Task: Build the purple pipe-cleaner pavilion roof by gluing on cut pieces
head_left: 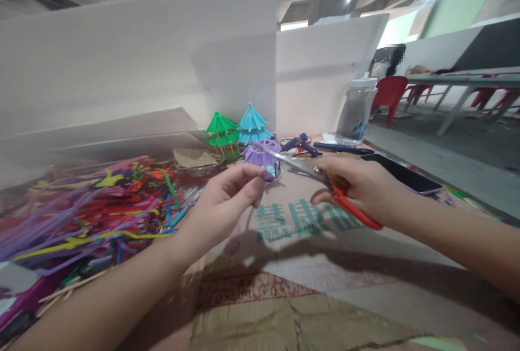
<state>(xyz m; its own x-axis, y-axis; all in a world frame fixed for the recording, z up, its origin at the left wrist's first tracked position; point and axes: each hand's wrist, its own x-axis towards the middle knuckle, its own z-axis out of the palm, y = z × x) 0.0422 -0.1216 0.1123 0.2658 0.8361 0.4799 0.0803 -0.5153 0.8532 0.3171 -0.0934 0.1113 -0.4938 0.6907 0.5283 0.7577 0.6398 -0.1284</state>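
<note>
My right hand (353,180) is closed around the orange-handled scissors (357,211), whose metal blades point left and are partly spread. Near the middle, my left hand (235,191) pinches a small purple piece (268,176) between thumb and fingertips. Just behind it stands a purple tiered model (260,153) with dark posts, close to the blade tips. A green tiered model (222,130) and a light blue one (252,123) stand further back.
Colourful pipe cleaners (101,205) pile up at the left beside a bowl (199,162). A glue gun (303,144), bottle (355,112) and phone (400,173) lie or stand at the back right. Printed cardboard (284,264) covers the tabletop. A person (392,64) sits far off.
</note>
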